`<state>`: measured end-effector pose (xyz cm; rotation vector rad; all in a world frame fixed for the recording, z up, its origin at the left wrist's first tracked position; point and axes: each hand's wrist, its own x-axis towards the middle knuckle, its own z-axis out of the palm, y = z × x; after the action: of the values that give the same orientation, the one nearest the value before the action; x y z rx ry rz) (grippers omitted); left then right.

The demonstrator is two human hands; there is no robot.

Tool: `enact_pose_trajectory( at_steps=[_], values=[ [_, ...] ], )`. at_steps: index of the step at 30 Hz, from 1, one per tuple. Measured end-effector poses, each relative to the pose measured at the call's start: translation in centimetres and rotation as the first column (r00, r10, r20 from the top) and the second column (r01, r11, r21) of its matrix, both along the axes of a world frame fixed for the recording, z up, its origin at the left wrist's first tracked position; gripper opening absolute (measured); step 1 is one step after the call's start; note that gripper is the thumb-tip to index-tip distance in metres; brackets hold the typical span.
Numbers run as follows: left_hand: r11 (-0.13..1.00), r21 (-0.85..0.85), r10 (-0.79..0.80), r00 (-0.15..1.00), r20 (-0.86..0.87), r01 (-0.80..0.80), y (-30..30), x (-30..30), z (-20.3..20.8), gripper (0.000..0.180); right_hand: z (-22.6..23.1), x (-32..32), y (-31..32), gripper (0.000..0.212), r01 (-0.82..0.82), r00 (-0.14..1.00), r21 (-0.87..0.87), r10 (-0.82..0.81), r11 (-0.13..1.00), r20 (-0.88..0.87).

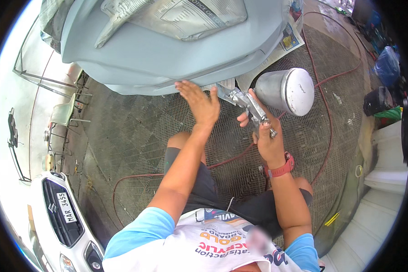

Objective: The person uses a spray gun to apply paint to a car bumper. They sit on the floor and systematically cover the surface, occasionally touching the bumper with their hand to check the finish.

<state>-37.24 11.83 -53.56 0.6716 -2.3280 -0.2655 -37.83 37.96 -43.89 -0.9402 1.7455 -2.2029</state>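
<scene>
My right hand (271, 145) is wrapped round the handle of a metal spray gun (251, 105), with a large silver paint cup (279, 90) mounted on it. The gun's nozzle end points up and left, toward the lower edge of a grey-coated car body panel (158, 61). My left hand (201, 105) holds nothing; its fingers stretch out at that lower edge. Whether the fingertips touch the panel I cannot tell. Newspaper sheets (199, 18) cover the panel's recessed middle, and another newspaper piece (291, 40) hangs at its right side.
A red hose (229, 159) winds across the dark patterned floor (136, 131) and loops at the right. A white car (81, 213) stands at the lower left, near a pale chair (62, 114). At the right are a black bucket (377, 100) and a blue plastic bag (387, 64).
</scene>
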Motion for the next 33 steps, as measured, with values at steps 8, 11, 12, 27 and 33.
enact_pose_trajectory(
  at_steps=[8,11,12,27,33],
  values=[
    [0.893,-0.235,-0.333,0.915,0.228,0.384,9.1,-6.2,-0.5,0.094,-0.7,-0.2,1.6,0.091,0.034,0.994,0.058,-0.039,0.998,0.098],
    [0.854,-0.286,-0.378,0.895,0.235,0.435,10.1,-7.7,2.0,0.094,-1.6,-1.0,2.4,0.092,0.066,0.997,0.047,-0.068,0.997,0.035],
    [0.85,-0.243,-0.427,0.882,0.199,0.466,10.0,-7.8,2.9,0.094,-1.6,-1.1,2.5,0.093,0.092,0.994,0.036,-0.093,0.995,0.053],
    [0.845,-0.322,-0.303,0.878,0.37,0.427,-5.7,6.7,5.6,0.092,-1.8,-0.5,0.4,0.085,0.003,0.999,-0.029,-0.002,1.0,0.051],
    [0.891,-0.384,-0.086,0.921,0.379,0.241,-12.3,12.8,5.8,0.088,-2.5,0.2,-0.4,0.079,-0.104,0.992,-0.073,0.109,0.992,0.066]
  ],
)
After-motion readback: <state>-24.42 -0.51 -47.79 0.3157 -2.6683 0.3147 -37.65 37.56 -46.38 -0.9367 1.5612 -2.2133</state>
